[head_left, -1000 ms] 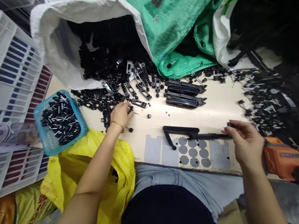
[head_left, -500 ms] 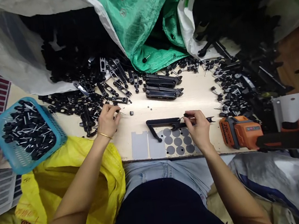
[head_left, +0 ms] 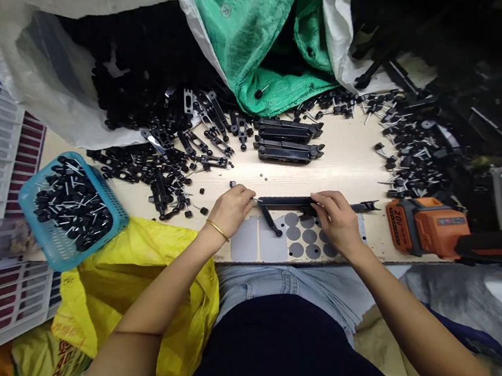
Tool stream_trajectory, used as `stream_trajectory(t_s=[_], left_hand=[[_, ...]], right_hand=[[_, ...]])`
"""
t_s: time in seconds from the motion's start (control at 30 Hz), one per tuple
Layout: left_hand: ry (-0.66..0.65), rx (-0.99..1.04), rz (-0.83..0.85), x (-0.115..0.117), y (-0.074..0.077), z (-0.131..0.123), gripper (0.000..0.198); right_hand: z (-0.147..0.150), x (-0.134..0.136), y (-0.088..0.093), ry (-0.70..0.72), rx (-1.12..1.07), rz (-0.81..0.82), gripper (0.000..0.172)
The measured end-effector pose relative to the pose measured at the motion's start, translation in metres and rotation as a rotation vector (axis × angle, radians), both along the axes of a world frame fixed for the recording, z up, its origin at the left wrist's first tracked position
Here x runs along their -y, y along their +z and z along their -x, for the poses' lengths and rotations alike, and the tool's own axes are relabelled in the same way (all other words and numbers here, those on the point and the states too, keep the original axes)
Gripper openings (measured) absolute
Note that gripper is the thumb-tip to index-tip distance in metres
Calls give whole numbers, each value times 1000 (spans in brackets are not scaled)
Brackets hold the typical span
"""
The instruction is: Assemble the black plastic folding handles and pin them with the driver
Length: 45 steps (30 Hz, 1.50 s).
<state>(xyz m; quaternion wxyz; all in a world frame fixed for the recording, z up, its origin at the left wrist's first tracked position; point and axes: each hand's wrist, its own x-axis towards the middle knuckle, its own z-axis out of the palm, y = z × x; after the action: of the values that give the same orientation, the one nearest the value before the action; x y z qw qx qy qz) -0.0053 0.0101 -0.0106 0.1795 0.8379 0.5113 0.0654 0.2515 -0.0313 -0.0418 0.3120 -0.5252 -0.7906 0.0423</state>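
A black jointed arm [head_left: 285, 201] lies across the near edge of the table, with a short leg angled down toward me. At its left end, my left hand [head_left: 235, 208] pinches a thumbscrew [head_left: 257, 200]; the shank shows, while the fingers cover the head. My right hand [head_left: 338, 220] closes its fingers around the arm's right-hand joint. Whether a thumbscrew is still between those fingers is hidden. A forked black end [head_left: 365, 206] sticks out to the right of that hand. Grey pads [head_left: 273, 243] and round grey discs [head_left: 296, 249] lie beneath the arm.
A blue basket [head_left: 119, 210] of thumbscrews stands left. Finished-looking black arms [head_left: 289, 149] lie stacked behind my hands. Small black links [head_left: 155, 154] spread at left, loose thumbscrews [head_left: 412, 159] at right. An orange power tool [head_left: 441, 225] lies right; open sacks [head_left: 243, 48] line the back.
My left hand has moved right, from beside the loose parts to the arm's left end, bringing a thumbscrew. My right hand stays at the arm's right joint. The view has shifted left.
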Motion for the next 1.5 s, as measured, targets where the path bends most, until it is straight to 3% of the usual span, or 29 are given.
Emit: stream_trajectory(t_s=[0.13,0.23,0.47,0.67,0.87,0.93,1.0,1.07,1.17,1.23,1.33,1.5], left_hand=[[-77,-221,-1,6,20,-16,15],[-209,-243,-29,6,26,-27,18],[-223,94,-46,-7,3,-6,10],[-166,-59,-169,7,-6,-16,11],[-186,71,-2,-12,-12,-10,5],[-128,149,18,-9,-10,-3,22],[44,238,33,6,-7,0,44],[246,308,160,27,-7,-7,63],[408,338,497,55,-15,-34,90],[500,280,535,61,-23,-50,94],[530,231,524,51,-30,-54,87],[413,238,595,37,-29,-43,83]], right_hand=[[-1,3,0,35,22,-22,35],[-3,9,-5,61,36,-17,48],[-5,29,-23,37,30,53,67],[-3,27,-25,42,20,62,66],[-12,28,-11,86,85,127,66],[-7,28,1,57,106,126,63],[7,23,12,62,105,93,60],[28,13,17,169,121,78,57],[60,-5,12,359,233,130,50],[69,-16,4,400,305,170,49],[64,-25,-1,425,387,201,55],[53,-26,-3,450,460,215,63]])
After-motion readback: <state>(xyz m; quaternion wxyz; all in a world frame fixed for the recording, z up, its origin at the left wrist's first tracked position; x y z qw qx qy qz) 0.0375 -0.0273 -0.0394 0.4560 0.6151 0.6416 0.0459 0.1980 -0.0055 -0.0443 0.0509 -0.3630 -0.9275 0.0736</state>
